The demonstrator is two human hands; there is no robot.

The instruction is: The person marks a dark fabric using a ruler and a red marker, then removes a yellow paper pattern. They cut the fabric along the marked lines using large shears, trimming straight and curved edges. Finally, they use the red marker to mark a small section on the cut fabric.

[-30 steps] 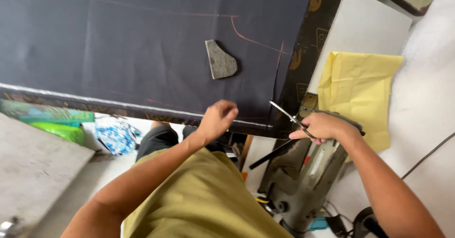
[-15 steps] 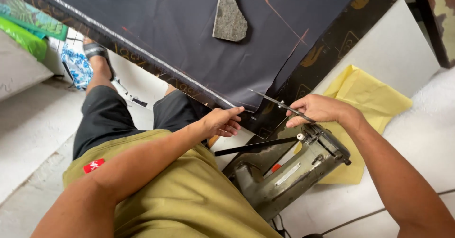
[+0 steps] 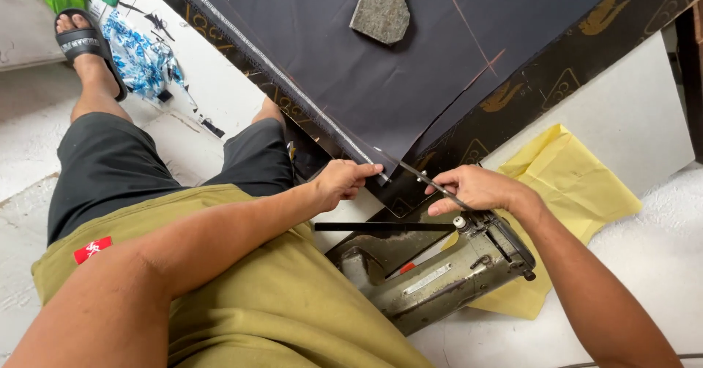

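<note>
Head view, read from left to right. At far left a sandalled foot [image 3: 86, 42] rests on the floor beside a blue-and-white scrap [image 3: 143, 53]. The dark cloth [image 3: 381, 82] lies spread over the tabletop [image 3: 542, 97], whose patterned black edge shows along the cloth's right margin; a grey stone [image 3: 381, 5] sits on the cloth as a weight, well apart from both hands. The left hand [image 3: 343, 181] pinches the cloth's corner at its pale selvedge, fingers pressed together. Just to its right, the right hand [image 3: 476, 188] is closed around the scissors [image 3: 432, 183], whose blades point up-left toward the pinched corner and appear to meet the cloth edge there. Below the hands a sewing machine [image 3: 432, 269] lies on its side on the floor, partly over a yellow sheet [image 3: 578, 185]. Judged from this pose, the step in hand is the start of a cut at the cloth's near corner; the next move calls for holding the edge taut and keeping the blades along the chalk line [image 3: 469, 35].
</note>
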